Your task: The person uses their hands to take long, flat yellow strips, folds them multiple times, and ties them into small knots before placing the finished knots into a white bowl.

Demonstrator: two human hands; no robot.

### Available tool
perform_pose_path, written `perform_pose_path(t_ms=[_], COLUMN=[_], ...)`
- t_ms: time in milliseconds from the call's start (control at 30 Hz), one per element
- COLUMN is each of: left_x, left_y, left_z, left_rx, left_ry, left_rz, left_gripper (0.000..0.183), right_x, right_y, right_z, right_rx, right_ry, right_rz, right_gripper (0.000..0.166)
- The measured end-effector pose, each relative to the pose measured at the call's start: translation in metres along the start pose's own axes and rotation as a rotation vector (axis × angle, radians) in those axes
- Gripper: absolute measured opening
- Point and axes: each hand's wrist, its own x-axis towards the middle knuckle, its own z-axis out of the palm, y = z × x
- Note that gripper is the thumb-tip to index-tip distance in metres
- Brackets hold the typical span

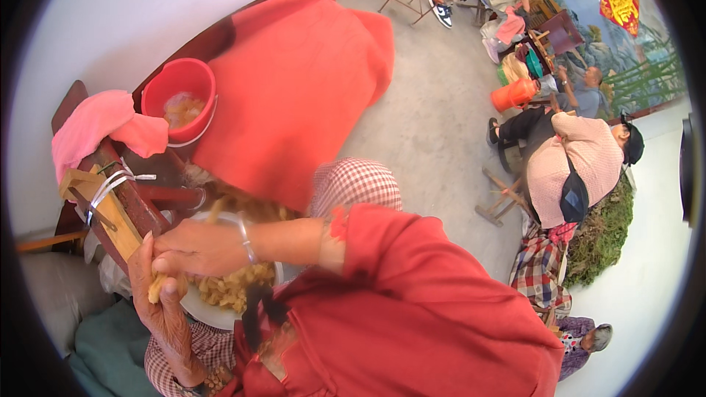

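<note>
My left hand (160, 309) grips a soft-looking yellowish piece (157, 286) between thumb and fingers. My right hand (193, 245), with a silver bracelet (246, 240) at its wrist, lies over the fingers of the left. Its thumb comes close to the yellowish piece, and its inner side is hidden. Just beyond the fingertips, a wooden block (118, 226) with a metal strip (96, 210) is tied by white bands (113, 184) to a dark red wooden bench (146, 209). Below my forearms, a pale basin (207, 311) holds many similar yellowish pieces (231, 289).
A red bucket (179, 80) with yellowish matter stands beyond a pink towel (91, 127). Red cloth (309, 82) covers something large by the wall. Several people sit across the floor (419, 121), one in a pink top (573, 160), near an orange flask (513, 95) and a green plant heap (601, 237).
</note>
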Motion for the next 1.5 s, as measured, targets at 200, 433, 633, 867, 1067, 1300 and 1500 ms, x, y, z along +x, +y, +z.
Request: perform_pose_path(t_ms=[200,433,633,867,1067,1300,1500], left_x=[-0.003,0.003,-0.003,-0.008,-0.009,-0.013,0.014], left_y=[0.014,0.016,0.006,0.008,0.008,0.007,0.013], left_z=[0.007,-0.005,-0.029,-0.024,-0.023,-0.045,-0.062], left_rx=[-0.400,-1.102,-1.211,-0.567,-0.552,-0.813,-0.804], left_ry=[0.117,0.014,0.066,0.170,0.154,0.399,0.424], left_rz=[-0.289,-0.363,-0.315,-0.413,-0.530,-0.410,-0.340], left_gripper=[0.051,0.052,0.051,0.047,0.019,0.011,0.010], right_x=[0.001,-0.010,-0.018,-0.010,-0.004,0.001,0.029], right_y=[-0.022,-0.010,-0.004,-0.004,-0.011,-0.022,-0.043], right_z=[0.000,-0.015,-0.021,-0.013,0.001,-0.002,-0.020], right_rx=[0.152,0.004,-0.012,0.111,0.041,-0.221,-0.388], right_ry=[0.144,0.247,0.202,0.108,-0.044,-0.141,-0.026], right_rz=[0.238,0.048,0.190,0.385,0.386,0.123,0.090], right_gripper=[0.025,0.020,0.016,0.020,0.021,0.029,0.032])
